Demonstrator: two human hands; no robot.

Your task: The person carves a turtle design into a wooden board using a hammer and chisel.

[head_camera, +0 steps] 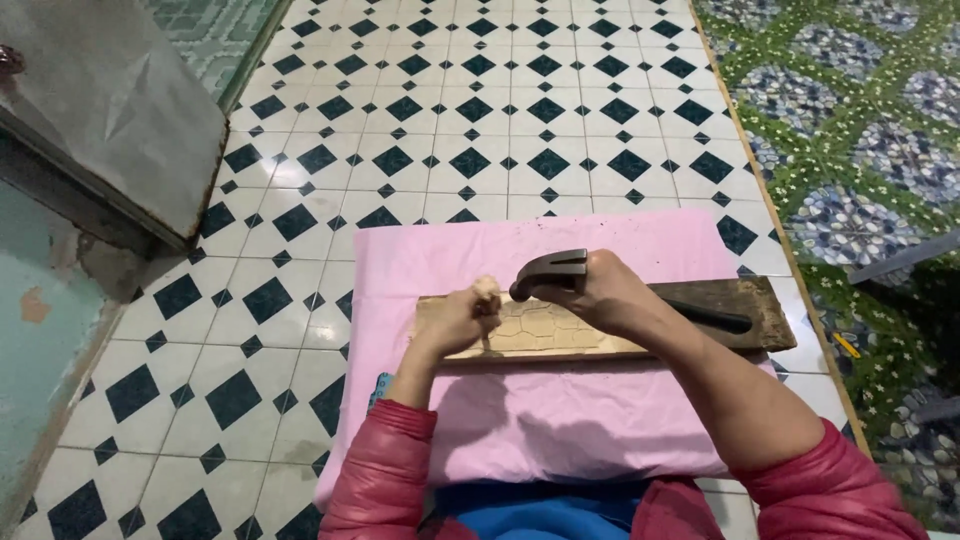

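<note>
The wooden board (520,335) is laid lengthwise across a pink cloth (530,400) spread on the tiled floor (400,130), and its pale face is marked with a net of carved, scale-like outlines. To the far left of the scene, a grey metal panel (110,110) is seen leaning above a pale green wall.

At the left end of the board, the left hand (455,320) is closed around a wooden-handled chisel (487,292); the rounded butt of the handle is seen sticking up out of the fist, while the blade is hidden beneath the fingers, so its exact contact with the board cannot be told. The hand is rested on the board's surface.

Just to the right, a hammer (550,272) is held in the right hand (605,295), which is wrapped tightly close under the dark metal head. The hammer head is pointed leftwards and is poised just beside the chisel butt, very near it; whether they touch cannot be told. The black handle is seen projecting to the right beyond the wrist, over the darker, weathered right end of the board.

Both forearms are bare, with red padded sleeves (380,470) pushed up. At the far right, a patterned green and blue mat (860,150) is spread beside the tiles.
</note>
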